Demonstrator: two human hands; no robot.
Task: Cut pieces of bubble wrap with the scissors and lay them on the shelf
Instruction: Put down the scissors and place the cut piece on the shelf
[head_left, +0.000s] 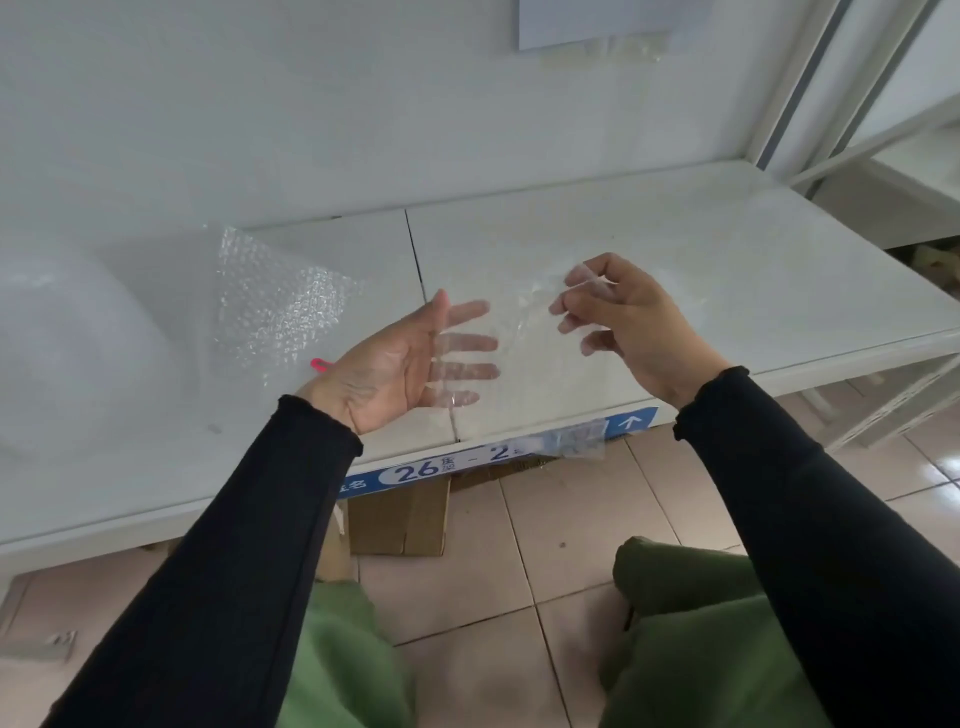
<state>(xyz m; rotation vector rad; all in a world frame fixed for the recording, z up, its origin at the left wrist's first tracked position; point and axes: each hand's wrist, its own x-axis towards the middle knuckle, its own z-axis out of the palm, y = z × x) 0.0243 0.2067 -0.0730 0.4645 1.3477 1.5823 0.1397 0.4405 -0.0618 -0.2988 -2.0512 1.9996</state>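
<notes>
We see our left hand (395, 364) palm up, 4 fingers straight and spread behind a clear piece of bubble wrap (524, 384). At 3 o'clock from it, our right hand (623, 322) pinches the piece's top edge above the shelf (727, 234). At 9 o'clock, only a pink tip of the scissors (318, 365) shows. The piece's outline is faint.

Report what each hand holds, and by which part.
The right hand pinches a piece of bubble wrap at its upper right edge; the left hand lies flat and open behind its left edge.
</notes>
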